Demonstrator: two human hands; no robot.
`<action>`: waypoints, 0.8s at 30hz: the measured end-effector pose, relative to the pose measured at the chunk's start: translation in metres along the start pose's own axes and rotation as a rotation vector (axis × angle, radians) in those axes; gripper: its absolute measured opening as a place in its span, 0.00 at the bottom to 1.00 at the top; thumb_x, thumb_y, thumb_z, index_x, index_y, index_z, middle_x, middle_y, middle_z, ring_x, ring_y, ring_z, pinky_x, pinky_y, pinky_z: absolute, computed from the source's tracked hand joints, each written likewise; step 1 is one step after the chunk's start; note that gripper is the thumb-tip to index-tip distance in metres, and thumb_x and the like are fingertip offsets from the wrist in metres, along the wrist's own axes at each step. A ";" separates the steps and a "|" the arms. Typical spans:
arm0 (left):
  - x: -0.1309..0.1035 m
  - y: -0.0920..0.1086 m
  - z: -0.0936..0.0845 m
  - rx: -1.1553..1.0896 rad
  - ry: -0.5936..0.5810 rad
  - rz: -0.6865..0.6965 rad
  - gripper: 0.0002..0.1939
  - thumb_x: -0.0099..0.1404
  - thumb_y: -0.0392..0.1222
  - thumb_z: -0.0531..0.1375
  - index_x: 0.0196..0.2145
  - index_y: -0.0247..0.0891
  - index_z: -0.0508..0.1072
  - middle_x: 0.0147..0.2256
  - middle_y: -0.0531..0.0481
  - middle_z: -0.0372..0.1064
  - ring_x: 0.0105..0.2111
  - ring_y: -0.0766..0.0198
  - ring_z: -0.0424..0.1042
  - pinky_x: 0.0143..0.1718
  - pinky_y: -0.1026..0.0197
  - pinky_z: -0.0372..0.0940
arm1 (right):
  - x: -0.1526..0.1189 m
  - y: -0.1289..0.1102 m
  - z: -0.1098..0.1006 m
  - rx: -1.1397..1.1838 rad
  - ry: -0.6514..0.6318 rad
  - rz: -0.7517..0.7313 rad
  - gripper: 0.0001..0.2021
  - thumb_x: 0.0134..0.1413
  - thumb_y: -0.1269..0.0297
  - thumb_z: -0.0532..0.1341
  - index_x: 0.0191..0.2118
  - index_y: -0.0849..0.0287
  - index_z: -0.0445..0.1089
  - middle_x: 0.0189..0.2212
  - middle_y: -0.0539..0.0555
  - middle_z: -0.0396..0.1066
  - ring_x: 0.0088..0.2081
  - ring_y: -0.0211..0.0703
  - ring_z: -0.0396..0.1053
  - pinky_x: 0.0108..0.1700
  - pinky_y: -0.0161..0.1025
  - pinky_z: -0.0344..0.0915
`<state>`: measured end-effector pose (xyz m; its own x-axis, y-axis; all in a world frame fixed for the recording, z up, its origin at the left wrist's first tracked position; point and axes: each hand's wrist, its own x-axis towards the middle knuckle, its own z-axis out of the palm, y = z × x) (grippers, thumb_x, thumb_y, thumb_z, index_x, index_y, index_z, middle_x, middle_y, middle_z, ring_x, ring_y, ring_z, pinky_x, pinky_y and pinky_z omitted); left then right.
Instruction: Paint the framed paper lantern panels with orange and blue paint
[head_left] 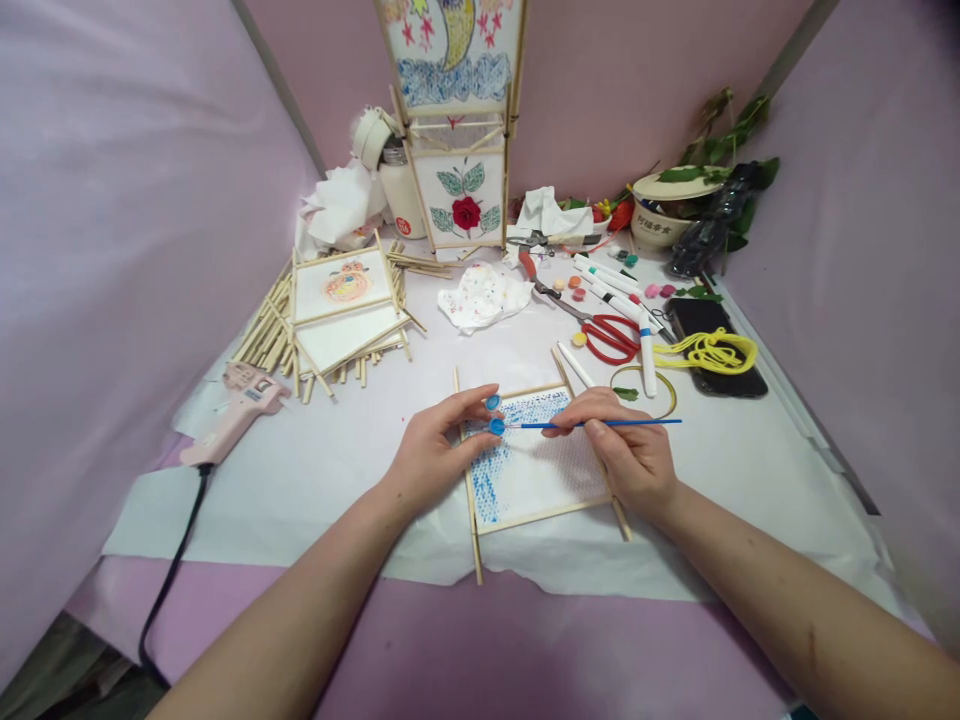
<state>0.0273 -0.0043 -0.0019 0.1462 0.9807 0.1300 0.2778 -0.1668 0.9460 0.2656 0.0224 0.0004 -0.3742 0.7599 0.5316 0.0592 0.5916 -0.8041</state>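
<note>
My left hand (439, 440) pinches a small open pot of blue paint (496, 427), its round lid (493, 403) standing up beside the fingertips. In my right hand (626, 450) is a thin blue paintbrush (611, 423), held nearly level, its tip at the paint pot. Under both hands lies a white mesh panel in a stick frame (536, 478), with blue dabs along its top and left side. The lower right of the mesh is white.
A pink glue gun (238, 415) with a black cord lies left. Bundled sticks (270, 330) and framed panels (341, 290) sit behind it. Farther back stands a decorated frame (461, 200). Red-handled scissors (611, 338), markers (647, 355), a phone (731, 380) and yellow cord (712, 350) are right.
</note>
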 end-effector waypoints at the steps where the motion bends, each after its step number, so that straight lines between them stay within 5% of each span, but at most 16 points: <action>1: 0.000 0.000 0.000 0.005 -0.002 0.004 0.26 0.60 0.36 0.67 0.56 0.41 0.70 0.41 0.47 0.77 0.45 0.57 0.75 0.51 0.55 0.67 | 0.000 0.000 0.000 -0.001 -0.010 -0.011 0.13 0.64 0.68 0.52 0.43 0.54 0.73 0.33 0.52 0.78 0.38 0.45 0.72 0.46 0.50 0.62; 24: -0.001 0.000 -0.001 0.033 -0.009 0.013 0.26 0.59 0.36 0.67 0.56 0.43 0.70 0.41 0.48 0.77 0.45 0.57 0.75 0.51 0.54 0.66 | 0.000 0.000 0.000 0.004 0.014 0.000 0.13 0.64 0.68 0.51 0.42 0.55 0.74 0.32 0.53 0.78 0.37 0.46 0.71 0.46 0.50 0.63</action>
<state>0.0263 -0.0048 -0.0019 0.1584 0.9775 0.1391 0.3073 -0.1827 0.9339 0.2656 0.0217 0.0005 -0.3611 0.7635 0.5354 0.0550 0.5906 -0.8051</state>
